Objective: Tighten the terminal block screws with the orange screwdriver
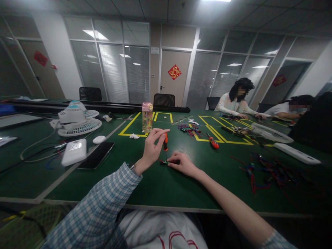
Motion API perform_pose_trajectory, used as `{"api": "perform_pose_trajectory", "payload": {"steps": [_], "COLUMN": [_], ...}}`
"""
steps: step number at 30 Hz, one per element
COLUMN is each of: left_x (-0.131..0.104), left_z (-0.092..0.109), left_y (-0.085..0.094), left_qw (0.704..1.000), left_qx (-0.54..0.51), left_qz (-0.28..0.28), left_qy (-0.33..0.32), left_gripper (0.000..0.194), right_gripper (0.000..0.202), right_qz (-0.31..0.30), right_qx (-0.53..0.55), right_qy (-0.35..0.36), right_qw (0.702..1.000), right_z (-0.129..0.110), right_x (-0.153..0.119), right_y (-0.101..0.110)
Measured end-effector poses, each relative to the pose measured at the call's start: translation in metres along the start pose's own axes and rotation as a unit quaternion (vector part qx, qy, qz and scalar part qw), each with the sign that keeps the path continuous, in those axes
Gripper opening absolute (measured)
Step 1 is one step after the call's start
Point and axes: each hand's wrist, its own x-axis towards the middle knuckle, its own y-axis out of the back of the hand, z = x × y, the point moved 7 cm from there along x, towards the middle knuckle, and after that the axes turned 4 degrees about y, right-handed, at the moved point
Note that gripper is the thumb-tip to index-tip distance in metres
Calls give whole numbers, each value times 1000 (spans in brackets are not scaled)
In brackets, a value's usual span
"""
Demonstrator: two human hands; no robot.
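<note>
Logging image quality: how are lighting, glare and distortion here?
Head view: dim overall, with a blown-out ceiling light and reflections in the glass partition; head view again: wide-angle stretching toward the edges, wires at right sunk in gloom, circuit board too small to read.

Pink-lidded bottle [147, 118] upright on green table [145, 193]; black phone [97, 155] beside white power bank [74, 152].

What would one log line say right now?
left hand: holds screwdriver, near-upright | screwdriver tip: at board | right hand: at board's edge | beyond: bottle
</note>
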Motion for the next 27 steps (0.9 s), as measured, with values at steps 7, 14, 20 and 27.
{"api": "perform_pose_trajectory", "payload": {"steps": [7, 14, 20, 27], "left_x": [0, 0, -1, 0], "left_z": [1, 2, -2, 1], "left_y": [-1, 1, -3, -2], "left_qw": [1000, 1000, 999, 1000], "left_qx": [-17, -2, -34, -11], "left_qz": [5, 7, -14, 2], "left_qy": [-4, -14, 6, 12], "left_gripper": [22, 22, 29, 18], "right_gripper": [18, 18, 18, 18], "right_qz": [-7, -5, -8, -4], "right_qx": [-13, -14, -16, -10], "right_qy": [-3, 0, -2, 1], "right_qw": [1000, 1000, 1000, 1000], "right_z": [-1, 0, -1, 2], "right_x": [1, 1, 1, 1], "right_y": [0, -1, 0, -1]}}
